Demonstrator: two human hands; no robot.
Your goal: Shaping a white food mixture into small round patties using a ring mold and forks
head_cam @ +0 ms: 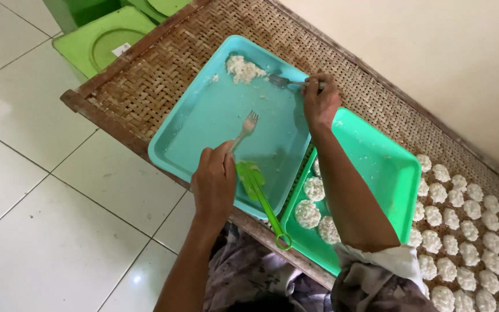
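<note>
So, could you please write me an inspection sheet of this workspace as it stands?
Surface: woven rattan rack with a wooden frame, above white floor tiles.
Job's things: teal tray holding a white rice lump; green tray with round rice cakes; more rice cakes in rows on the rack.
Clutter: green spatula lying across the tray edges.
Hands: left hand holds a fork; right hand holds a second fork at the lump.
Cables: nothing seen.
Surroundings: green plastic stools, cream wall.

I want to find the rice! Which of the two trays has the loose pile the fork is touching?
The lighter teal tray, farther left. The right hand holds a fork at its rice pile. The green tray holds round rice cakes.
</note>
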